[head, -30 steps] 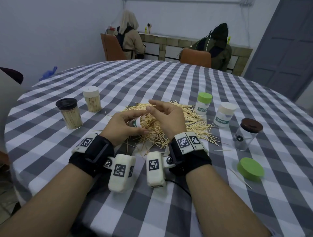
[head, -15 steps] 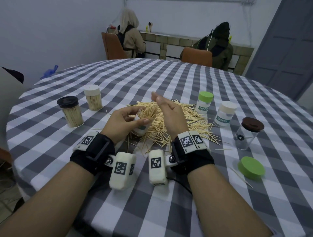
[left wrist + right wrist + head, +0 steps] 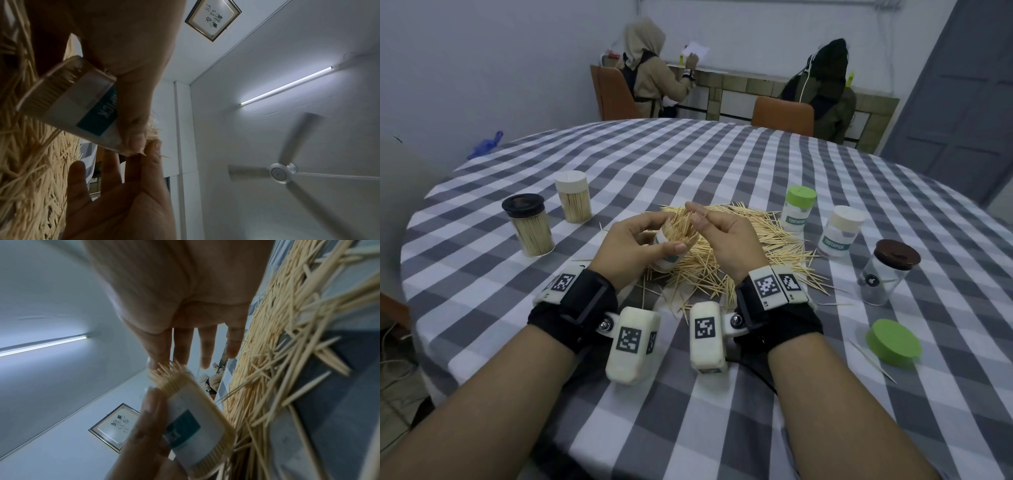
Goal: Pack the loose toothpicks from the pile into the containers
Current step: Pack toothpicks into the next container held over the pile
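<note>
The left hand point(image 3: 631, 251) curls its fingers and thumb around a small clear plastic toothpick container with a white and teal label point(image 3: 667, 249), holding it tilted above the near edge of the pile of loose wooden toothpicks point(image 3: 753, 246) on the grey-and-white checked tablecloth point(image 3: 688, 164). The container's open mouth bristles with toothpick tips. The right hand point(image 3: 726, 240) is beside that mouth with its fingers straight and slightly spread, fingertips point(image 3: 205, 365) at the protruding tips. Left of the pile stand a black-lidded clear jar full of toothpicks point(image 3: 529, 224) and a white-lidded full jar point(image 3: 573, 196). To the right are a green-lidded container point(image 3: 798, 209), a white-lidded labelled container point(image 3: 842, 234), a brown-lidded clear jar point(image 3: 887, 270) and a loose green round lid point(image 3: 893, 342).
</note>
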